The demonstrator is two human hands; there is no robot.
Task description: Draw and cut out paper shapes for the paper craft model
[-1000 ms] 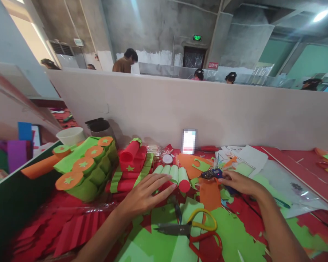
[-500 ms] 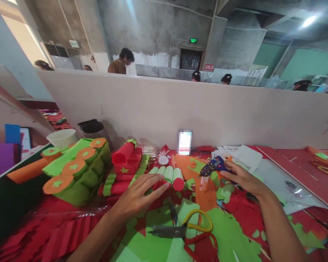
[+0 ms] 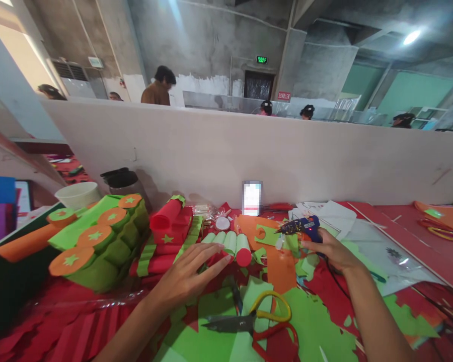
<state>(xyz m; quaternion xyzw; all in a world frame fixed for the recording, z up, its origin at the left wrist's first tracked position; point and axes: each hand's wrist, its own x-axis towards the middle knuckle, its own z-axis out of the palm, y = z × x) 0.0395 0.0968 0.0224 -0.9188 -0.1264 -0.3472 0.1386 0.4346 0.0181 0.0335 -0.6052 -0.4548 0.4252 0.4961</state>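
Note:
My left hand [image 3: 196, 269] lies with fingers stretched out over the near left end of a row of pale green felt rolls [image 3: 231, 242]. The rightmost roll shows a round red end [image 3: 243, 257]. To the right, my right hand [image 3: 334, 251] is wrapped round the handle of a dark blue hot glue gun [image 3: 304, 227]. The gun's nozzle points left, above orange and green felt scraps, and a small light glows on its body. Scissors [image 3: 236, 323] with one yellow and one red handle lie in front of me on green felt sheets [image 3: 317, 322].
Green felt rolls with orange, star-marked ends [image 3: 94, 235] stand at left beside red rolls [image 3: 169, 216]. Folded red felt [image 3: 83, 322] lies nearer. A phone [image 3: 252, 198] leans on the pale partition [image 3: 196, 146]. A cup [image 3: 77, 193] and a dark jug [image 3: 121, 180] stand behind. People are beyond the partition.
My right hand has closed round the glue gun, which has shifted right and turned more level. My left hand stays over the rolls. The whole view has shifted slightly.

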